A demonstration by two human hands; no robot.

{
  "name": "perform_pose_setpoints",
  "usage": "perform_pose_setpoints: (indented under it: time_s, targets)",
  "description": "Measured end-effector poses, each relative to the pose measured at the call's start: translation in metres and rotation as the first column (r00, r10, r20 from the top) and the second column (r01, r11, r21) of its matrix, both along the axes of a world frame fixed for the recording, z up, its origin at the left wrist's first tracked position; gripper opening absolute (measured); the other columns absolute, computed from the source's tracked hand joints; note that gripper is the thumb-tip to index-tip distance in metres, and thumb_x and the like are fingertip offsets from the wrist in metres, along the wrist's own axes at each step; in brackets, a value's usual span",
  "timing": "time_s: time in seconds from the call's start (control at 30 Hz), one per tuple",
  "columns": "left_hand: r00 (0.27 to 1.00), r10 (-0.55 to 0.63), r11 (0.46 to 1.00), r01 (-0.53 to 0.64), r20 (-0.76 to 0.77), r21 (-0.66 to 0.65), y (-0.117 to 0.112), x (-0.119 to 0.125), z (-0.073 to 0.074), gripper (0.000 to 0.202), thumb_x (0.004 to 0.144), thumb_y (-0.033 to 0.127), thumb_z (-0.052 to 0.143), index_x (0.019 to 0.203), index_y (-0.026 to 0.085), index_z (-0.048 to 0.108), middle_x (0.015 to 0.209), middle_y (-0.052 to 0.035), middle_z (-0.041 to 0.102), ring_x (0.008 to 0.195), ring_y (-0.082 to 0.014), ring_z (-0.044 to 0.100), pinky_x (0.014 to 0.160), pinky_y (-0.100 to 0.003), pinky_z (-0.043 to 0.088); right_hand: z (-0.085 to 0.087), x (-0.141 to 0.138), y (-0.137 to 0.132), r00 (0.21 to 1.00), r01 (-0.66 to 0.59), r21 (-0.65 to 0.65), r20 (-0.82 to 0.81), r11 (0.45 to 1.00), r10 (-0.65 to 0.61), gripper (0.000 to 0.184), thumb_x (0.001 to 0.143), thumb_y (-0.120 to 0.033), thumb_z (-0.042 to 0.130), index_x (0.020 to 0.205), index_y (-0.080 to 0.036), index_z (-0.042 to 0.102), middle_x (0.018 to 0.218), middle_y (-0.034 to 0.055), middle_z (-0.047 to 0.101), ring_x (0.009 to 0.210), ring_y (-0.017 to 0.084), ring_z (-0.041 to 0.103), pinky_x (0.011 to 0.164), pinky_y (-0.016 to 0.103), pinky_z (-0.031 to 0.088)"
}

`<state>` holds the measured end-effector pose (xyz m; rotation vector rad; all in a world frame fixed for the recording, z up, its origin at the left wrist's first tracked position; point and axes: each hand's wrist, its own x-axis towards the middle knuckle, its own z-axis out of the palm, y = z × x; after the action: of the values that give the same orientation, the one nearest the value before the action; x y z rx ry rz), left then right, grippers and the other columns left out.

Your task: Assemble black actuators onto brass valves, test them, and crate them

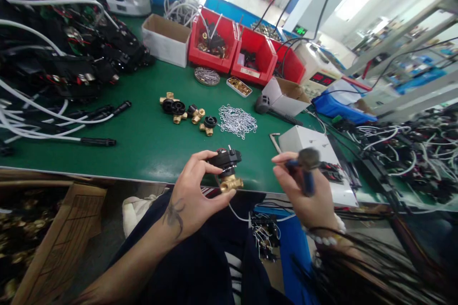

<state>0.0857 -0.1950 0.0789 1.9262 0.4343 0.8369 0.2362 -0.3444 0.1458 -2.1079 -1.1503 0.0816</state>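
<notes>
My left hand (195, 183) grips a brass valve (231, 183) with a black actuator head (227, 158) on top, fingers on the black part and thumb under the brass. A small pin sticks up from the black head, and a white cable hangs below. At the right, my right hand (307, 193) is closed around a hammer-like tool (308, 159) with a round grey end and blue parts, blurred by motion. The tool is apart from the valve. A pile of silver wire clips (238, 121) lies beyond, beside brass valve fittings with black caps (175, 106).
Red bins (214, 59) and a white carton (166, 45) line the back. A small tray of brass parts (239, 86) and a round dish of pins (206, 76) stand before them. A white box (304, 140) is at right; black cabled units (71, 62) crowd the left.
</notes>
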Motion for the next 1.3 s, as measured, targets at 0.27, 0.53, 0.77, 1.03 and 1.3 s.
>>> perform_pose_setpoints:
  time_s: [0.27, 0.53, 0.77, 1.03, 1.3]
  targets:
    - [1.000, 0.016, 1.000, -0.016, 0.009, 0.018, -0.003, 0.001, 0.001, 0.026, 0.073, 0.022, 0.078, 0.092, 0.017, 0.060, 0.120, -0.0136, 0.061, 0.114, -0.0265, 0.063, 0.099, -0.049, 0.054, 0.002, -0.005, -0.007, 0.993, 0.019, -0.154, 0.120, 0.988, -0.001, 0.012, 0.085, -0.018, 0.053, 0.093, -0.020, 0.061, 0.074, 0.0005, 0.062, 0.060, 0.014, 0.058, 0.057, 0.026, 0.047]
    - [0.999, 0.031, 0.996, -0.033, 0.020, 0.081, -0.004, 0.003, -0.003, 0.027, 0.072, 0.022, 0.078, 0.092, 0.016, 0.060, 0.119, -0.0145, 0.061, 0.114, -0.0277, 0.063, 0.098, -0.049, 0.054, -0.004, -0.002, -0.008, 0.972, -0.077, -0.323, 0.187, 0.943, 0.144, 0.016, 0.081, -0.012, 0.049, 0.086, -0.020, 0.062, 0.073, 0.0028, 0.063, 0.060, 0.016, 0.058, 0.056, 0.028, 0.046]
    - [0.999, 0.035, 0.997, -0.036, 0.010, 0.075, -0.003, 0.002, -0.001, 0.026, 0.073, 0.023, 0.077, 0.091, 0.016, 0.060, 0.119, -0.0138, 0.061, 0.113, -0.0278, 0.063, 0.097, -0.050, 0.055, 0.001, 0.002, -0.004, 0.979, 0.071, -0.124, 0.198, 0.990, -0.045, 0.010, 0.086, -0.018, 0.051, 0.092, -0.021, 0.058, 0.073, 0.0008, 0.062, 0.060, 0.015, 0.058, 0.056, 0.027, 0.046]
    - [0.999, 0.038, 0.997, -0.040, 0.027, 0.072, -0.003, 0.003, -0.003, 0.026, 0.073, 0.022, 0.078, 0.091, 0.016, 0.060, 0.119, -0.0140, 0.060, 0.113, -0.0279, 0.064, 0.096, -0.049, 0.055, -0.006, 0.008, -0.005, 0.970, 0.151, -0.056, 0.201, 0.987, -0.138, 0.011, 0.090, -0.024, 0.049, 0.096, -0.022, 0.057, 0.068, -0.0015, 0.058, 0.054, 0.014, 0.053, 0.053, 0.026, 0.043]
    - [0.999, 0.041, 0.996, -0.043, 0.030, 0.075, -0.003, 0.002, -0.002, 0.027, 0.072, 0.022, 0.078, 0.090, 0.017, 0.059, 0.118, -0.0132, 0.060, 0.111, -0.0273, 0.064, 0.095, -0.049, 0.056, 0.001, 0.006, -0.003, 0.979, 0.003, -0.179, 0.201, 0.984, 0.034, 0.013, 0.083, -0.015, 0.052, 0.092, -0.021, 0.058, 0.075, 0.0007, 0.061, 0.062, 0.015, 0.057, 0.058, 0.026, 0.045]
